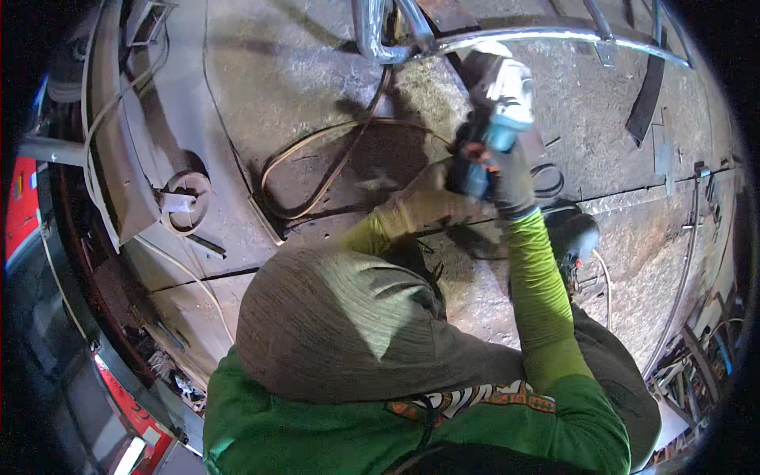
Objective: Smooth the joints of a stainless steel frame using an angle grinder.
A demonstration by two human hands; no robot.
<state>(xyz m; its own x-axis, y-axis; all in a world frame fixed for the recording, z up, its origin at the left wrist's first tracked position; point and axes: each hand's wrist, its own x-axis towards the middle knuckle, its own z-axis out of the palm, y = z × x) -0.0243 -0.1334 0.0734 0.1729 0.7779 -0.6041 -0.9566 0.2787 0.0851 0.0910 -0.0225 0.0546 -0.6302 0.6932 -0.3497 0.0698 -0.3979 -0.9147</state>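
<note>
The step in hand was judged to be the working of the bent metal frame [546, 33] with the hand-held tool [507, 127], taken from its shape to be a grinder. The tool was held out ahead over the floor [317, 87], with its far end brought up to the frame's lower tube; whether the tube was touched could not be told, since that end was blurred. The tool's body was wrapped by the right hand [513, 180], with the fingers closed about it. The left hand [431, 202] was placed at the tool's near end, but was too smeared for it to be told whether its fingers were closed or merely laid there.

For the next move, a firm two-handed grip and a steady angle against the tube seemed to be called for, and the looped cord [270, 166] on the floor would best be kept clear of the working end.

On the tool, a teal body was seen, with a pale, bright section toward the far end and a dark part with a touch of orange nearer the hands. Its outline was softened by blur, so no disc could be made out.
</note>
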